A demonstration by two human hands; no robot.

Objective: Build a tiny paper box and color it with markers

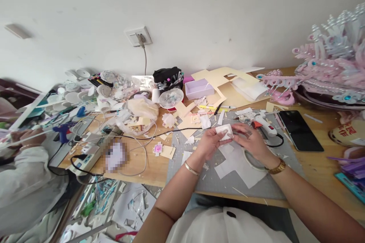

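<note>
My left hand and my right hand meet over a grey cutting mat. Both pinch a small white folded piece between their fingertips, the left from below and left, the right from the right. A gold bangle circles my left wrist and a gold watch my right. White paper sheets and a ring of tape lie on the mat under my hands. A white glue gun rests just beyond my right hand.
A black phone lies right of the mat. Cream card scraps, a lilac box, cups, bags and cables crowd the wooden table. A pink beaded headdress stands far right. Another person's sleeve and hands are at the left edge.
</note>
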